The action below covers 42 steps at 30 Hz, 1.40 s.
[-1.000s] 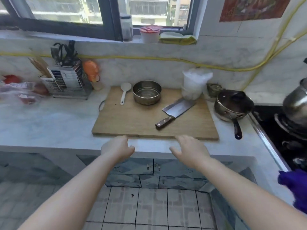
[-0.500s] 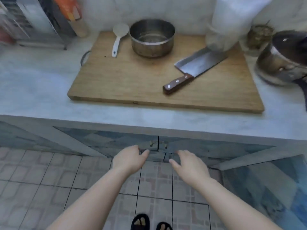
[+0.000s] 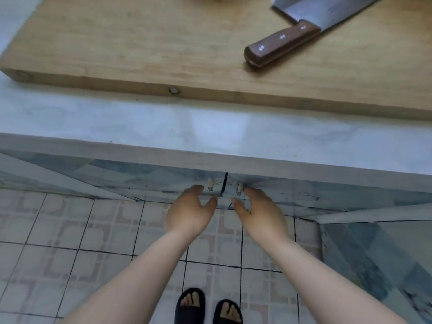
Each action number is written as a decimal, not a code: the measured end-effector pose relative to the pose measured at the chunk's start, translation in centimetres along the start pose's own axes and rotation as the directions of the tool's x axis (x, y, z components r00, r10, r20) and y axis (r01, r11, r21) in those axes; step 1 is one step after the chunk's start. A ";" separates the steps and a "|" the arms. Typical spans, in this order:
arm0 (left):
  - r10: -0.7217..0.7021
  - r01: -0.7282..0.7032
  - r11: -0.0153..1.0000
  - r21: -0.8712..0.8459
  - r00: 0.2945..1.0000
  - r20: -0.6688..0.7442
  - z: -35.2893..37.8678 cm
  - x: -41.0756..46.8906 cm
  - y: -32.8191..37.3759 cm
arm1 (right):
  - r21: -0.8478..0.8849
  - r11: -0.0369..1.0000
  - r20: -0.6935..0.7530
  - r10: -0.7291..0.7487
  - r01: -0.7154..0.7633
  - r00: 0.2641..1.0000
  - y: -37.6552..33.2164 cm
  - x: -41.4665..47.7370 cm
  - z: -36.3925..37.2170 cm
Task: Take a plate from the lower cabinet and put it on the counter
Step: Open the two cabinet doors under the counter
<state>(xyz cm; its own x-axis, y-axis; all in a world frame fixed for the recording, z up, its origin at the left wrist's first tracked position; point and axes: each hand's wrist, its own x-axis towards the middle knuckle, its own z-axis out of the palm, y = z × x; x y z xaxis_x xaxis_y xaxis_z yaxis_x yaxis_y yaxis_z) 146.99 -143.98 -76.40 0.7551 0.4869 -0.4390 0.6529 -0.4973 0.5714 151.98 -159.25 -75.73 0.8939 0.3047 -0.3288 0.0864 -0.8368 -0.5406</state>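
**A:** What's different from a moment ago?

**B:** A second back both hands hovered at the tabletop's (image 3: 163,122) front edge. Since then they have dropped below it, and the view has tipped down and closed in. Now the left hand (image 3: 190,210) and the right hand (image 3: 261,213) sit at the seam where the two lower cabinet doors (image 3: 117,177) meet, each just beside its own small pale handle: the left handle (image 3: 210,184) and the right handle (image 3: 239,188).

**B:** Have they got hold of the handles?

**A:** Not clearly. The left hand's fingers are curled and half spread, thumb out toward the seam, holding nothing. The right hand's fingers reach to the right handle and look to be touching it, but I can't tell whether they have closed on it. The doors look shut, with only the dark seam between them.

**B:** And the plate?

**A:** Not in view. By the task it should be inside the cabinet, behind those doors. On the tabletop I see only the wooden cutting board (image 3: 140,43) with a cleaver (image 3: 301,33) lying on it.

**A:** So where does that leave the job?

**B:** Early, I'd judge. The reach down is done and opening the doors is the step in hand. The bare strip in front of the board looks free for the plate.
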 end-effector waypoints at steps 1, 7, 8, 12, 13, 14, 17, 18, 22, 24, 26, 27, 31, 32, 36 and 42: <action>0.031 -0.031 0.999 -0.044 0.999 -0.013 0.2 0.2 0.0 | -0.014 1.000 -0.004 -0.020 0.020 1.000 0.1 0.3 0.3; 0.077 -0.084 0.980 -0.179 0.996 -0.048 0.9 0.3 0.2 | 0.029 0.999 -0.012 -0.031 0.031 0.999 0.5 0.4 1.2; 0.076 -0.085 0.979 -0.187 0.996 -0.052 1.0 0.1 0.1 | 0.036 0.999 -0.018 -0.021 0.022 1.000 0.4 0.3 1.3; 0.082 -0.090 0.987 -0.133 0.994 -0.069 1.5 -0.8 0.0 | 0.054 0.998 -0.039 0.022 -0.020 0.999 0.3 -0.7 1.7; 0.077 -0.084 0.989 -0.122 0.995 -0.065 1.5 -1.1 0.0 | 0.057 0.998 -0.033 0.029 -0.028 0.999 0.4 -1.0 1.7; 0.070 -0.076 0.991 -0.109 0.996 -0.059 1.4 -1.5 -0.1 | 0.058 0.998 -0.028 0.033 -0.032 0.999 0.4 -1.3 1.7; 0.059 -0.062 0.993 -0.105 0.998 -0.031 1.3 -2.8 -0.7 | 0.045 0.999 -0.023 0.031 -0.030 0.999 0.5 -2.1 1.5; 0.052 -0.054 0.991 -0.120 0.998 -0.021 1.3 -3.4 -0.9 | 0.044 0.999 -0.027 0.027 -0.026 0.999 0.6 -2.5 1.5; 0.024 -0.023 0.995 -0.099 1.000 0.014 1.1 -5.5 -2.1 | 0.030 1.000 -0.030 0.008 -0.007 1.000 1.1 -4.6 1.5; 0.016 -0.013 0.997 -0.077 0.999 0.036 1.0 -6.5 -2.9 | 0.026 1.000 -0.029 -0.003 0.004 1.000 1.4 -5.8 1.6; 0.020 -0.016 0.997 -0.069 0.998 0.052 0.8 -7.4 -3.6 | 0.030 0.999 -0.035 -0.011 0.012 0.999 1.8 -6.9 1.9; 0.027 -0.023 0.997 -0.072 0.998 0.053 0.8 -7.9 -4.0 | 0.033 0.999 -0.035 -0.007 0.008 0.999 2.0 -7.5 2.0; 0.027 -0.024 0.998 -0.066 0.998 0.050 0.6 -9.7 -5.6 | 0.064 0.997 -0.058 0.044 -0.040 0.997 2.7 -10.0 2.6; 0.022 -0.019 0.998 -0.059 0.999 0.050 0.5 -10.2 -6.0 | 0.084 0.995 -0.068 0.061 -0.056 0.996 2.8 -10.6 2.8; 0.029 -0.027 0.998 -0.060 0.999 0.017 0.2 -12.4 -7.9 | 0.099 0.988 -0.089 0.125 -0.116 0.988 3.6 -13.6 3.4; 0.042 -0.042 0.999 -0.002 0.997 0.059 -1.8 -16.3 -11.6 | 0.074 0.973 -0.125 0.224 -0.216 0.966 4.7 -19.4 3.4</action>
<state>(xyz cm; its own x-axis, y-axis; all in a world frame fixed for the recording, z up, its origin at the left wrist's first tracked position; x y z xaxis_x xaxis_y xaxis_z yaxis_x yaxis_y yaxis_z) 126.98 -144.89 -74.64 0.7843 0.4224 -0.4544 0.6202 -0.5163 0.5906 133.59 -167.52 -74.54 0.9383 0.0499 -0.3422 -0.1419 -0.8469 -0.5125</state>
